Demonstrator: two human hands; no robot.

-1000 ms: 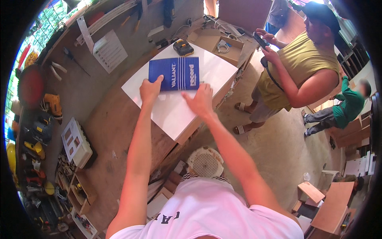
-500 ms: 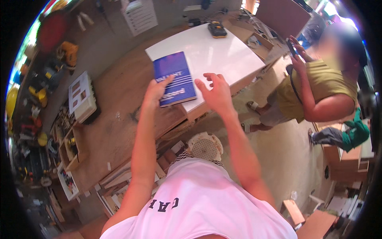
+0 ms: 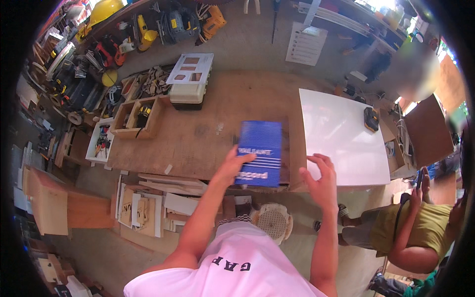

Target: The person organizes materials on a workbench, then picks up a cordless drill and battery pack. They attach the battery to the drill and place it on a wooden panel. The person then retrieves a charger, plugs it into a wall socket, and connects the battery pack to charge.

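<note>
The left hand point(image 3: 231, 167) is clamped on the left edge of a blue book point(image 3: 261, 136), its thumb laid across the cover. The right hand point(image 3: 321, 182) is apart from it, with nothing visible in its grasp, thumb and fingers parted and loosely curved.

The book lies between the two hands, just right of the left hand and reaching farther out than it. Its long axis runs near to far; the left hand is the nearer one, while a gap separates the right hand from the book's right edge. The left forearm slants in from the near left, the right one points almost straight away from the body.

The book is over the near edge of a brown workbench point(image 3: 222, 101); whether it touches the wood cannot be told. Beyond the right hand lies a glossy white panel point(image 3: 346, 138), with a black-and-yellow device point(image 3: 371, 119) near its far right corner. Far left on the bench stands a pale case point(image 3: 190, 93) under a printed sheet point(image 3: 191, 69), beside a wooden box point(image 3: 123, 133). Near the body is a round stool point(image 3: 272, 222); at the right, a person in an olive top point(image 3: 413, 227) holds a phone.
</note>
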